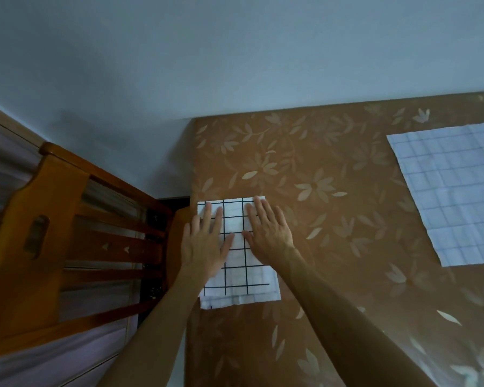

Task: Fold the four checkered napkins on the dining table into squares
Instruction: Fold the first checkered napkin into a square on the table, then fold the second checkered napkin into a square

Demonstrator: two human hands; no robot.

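Hands, left hand (pixel 206 244) and right hand (pixel 268 233), flat and spread on folded checkered napkin (pixel 236 258).

A brown cloth patterned with pale leaves and flowers (pixel 305 169) covers the surface, its left edge running straight down the middle of the view. Left of that edge stands an orange-brown wooden chair with horizontal back slats (pixel 67 241), tilted in the wide view. Behind both rises a plain pale blue-grey wall (pixel 207 51).
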